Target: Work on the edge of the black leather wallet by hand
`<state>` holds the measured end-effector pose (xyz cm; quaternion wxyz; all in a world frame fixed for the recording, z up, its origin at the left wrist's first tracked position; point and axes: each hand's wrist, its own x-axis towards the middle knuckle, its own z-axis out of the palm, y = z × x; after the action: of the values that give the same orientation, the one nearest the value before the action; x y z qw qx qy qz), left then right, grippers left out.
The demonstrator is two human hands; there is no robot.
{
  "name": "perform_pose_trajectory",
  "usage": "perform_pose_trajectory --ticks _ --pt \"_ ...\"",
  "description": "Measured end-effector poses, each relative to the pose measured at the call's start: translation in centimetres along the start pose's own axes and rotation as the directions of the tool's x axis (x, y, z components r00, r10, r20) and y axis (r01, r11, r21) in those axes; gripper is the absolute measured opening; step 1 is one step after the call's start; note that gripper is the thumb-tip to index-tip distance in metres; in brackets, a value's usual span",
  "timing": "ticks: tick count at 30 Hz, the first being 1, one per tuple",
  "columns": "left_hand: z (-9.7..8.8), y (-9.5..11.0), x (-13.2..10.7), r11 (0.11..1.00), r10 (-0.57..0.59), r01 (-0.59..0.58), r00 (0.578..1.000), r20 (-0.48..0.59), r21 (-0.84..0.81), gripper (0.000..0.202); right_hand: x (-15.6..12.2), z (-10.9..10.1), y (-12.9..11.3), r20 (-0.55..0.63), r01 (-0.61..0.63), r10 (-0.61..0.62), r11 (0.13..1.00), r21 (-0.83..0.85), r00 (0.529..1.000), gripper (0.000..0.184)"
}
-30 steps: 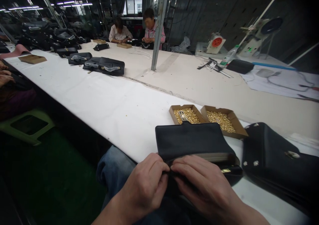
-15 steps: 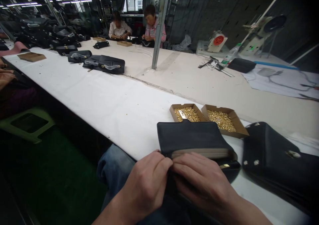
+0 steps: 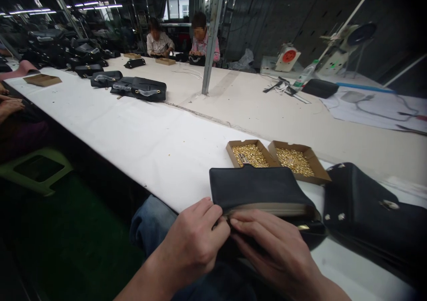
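A black leather handbag [image 3: 256, 187] lies at the near edge of the white table [image 3: 140, 132], its flap lifted so a pale lining edge shows. My left hand [image 3: 193, 238] is closed, pinching the bag's near left edge. My right hand [image 3: 270, 247] lies over the bag's front with its fingers curled on the rim beside the left hand. A gold fitting [image 3: 303, 226] glints on the bag at the right of my right hand. What the fingertips press is hidden.
Two open cardboard boxes of small gold hardware [image 3: 250, 154] [image 3: 295, 161] stand just behind the bag. Another black bag [image 3: 370, 212] lies at the right. More black bags [image 3: 140, 88] line the table at the left. Two people [image 3: 200, 38] work at the far end beside a steel post [image 3: 210, 38].
Both hands shifted slightly along the bag's near edge and the bag's flap settled a little; otherwise the scene is the same.
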<state>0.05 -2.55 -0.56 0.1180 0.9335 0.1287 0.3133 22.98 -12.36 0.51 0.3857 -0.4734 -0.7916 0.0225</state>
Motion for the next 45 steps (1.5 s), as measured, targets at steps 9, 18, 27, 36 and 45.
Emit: perform_pose_trajectory --ticks 9,18,27,36,45 --pt "0.6 0.5 -0.3 0.999 0.028 -0.031 0.995 -0.1 -0.021 0.017 0.3 -0.5 -1.0 0.022 -0.079 0.078 0.996 0.034 0.997 0.015" --pt "1.0 0.6 -0.5 0.996 -0.009 -0.003 0.99 -0.139 -0.09 0.017 1.1 -0.3 -1.3 0.007 0.044 -0.044 0.996 -0.075 0.999 0.023" --pt "1.5 0.7 -0.3 0.994 -0.013 -0.008 0.981 -0.194 -0.108 0.021 -2.1 0.1 -1.1 -0.064 -0.109 0.099 0.977 -0.181 0.993 0.017" --pt "2.0 0.4 -0.8 0.978 -0.08 0.033 0.972 -0.221 -0.207 0.019 -2.4 1.1 -1.6 -0.135 -0.07 0.037 0.967 -0.245 0.99 0.022" --pt "2.3 0.2 -1.1 0.952 -0.147 0.058 0.947 -0.285 -0.3 0.019 -1.1 1.9 -2.8 -0.215 0.0 -0.056 0.967 -0.253 0.975 0.021"
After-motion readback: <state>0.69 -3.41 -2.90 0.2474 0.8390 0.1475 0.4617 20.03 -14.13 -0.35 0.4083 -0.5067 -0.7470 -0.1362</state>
